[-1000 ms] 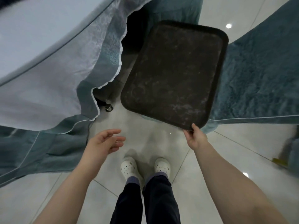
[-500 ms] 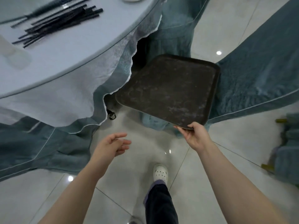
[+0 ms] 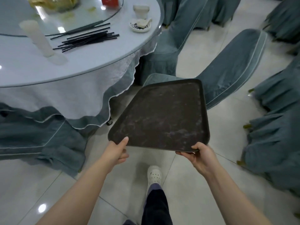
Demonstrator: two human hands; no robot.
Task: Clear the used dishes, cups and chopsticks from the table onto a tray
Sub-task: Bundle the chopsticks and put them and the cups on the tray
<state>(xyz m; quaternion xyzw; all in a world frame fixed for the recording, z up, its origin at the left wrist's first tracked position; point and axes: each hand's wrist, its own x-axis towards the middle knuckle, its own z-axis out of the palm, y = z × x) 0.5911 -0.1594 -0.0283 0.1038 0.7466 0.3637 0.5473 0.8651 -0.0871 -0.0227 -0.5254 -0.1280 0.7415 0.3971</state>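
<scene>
Both hands are gripping the near edge of the dark tray (image 3: 162, 114): the left hand (image 3: 117, 151) closed on its left corner, the right hand (image 3: 198, 155) on its right corner. The tray is hanging over the floor beside the round table (image 3: 90, 62), where black chopsticks (image 3: 87, 38), a small dish (image 3: 140, 25) and a cup (image 3: 141, 11) are lying.

Chair (image 3: 227, 65) close beside round table (image 3: 97, 62)

The round desk (image 3: 81, 65) carries a pile of black chopsticks (image 3: 87, 38) near its middle, a white cup stack (image 3: 38, 38) lying beside them, and a small dish (image 3: 140, 25) with a cup (image 3: 141, 10) at its right edge.
</scene>
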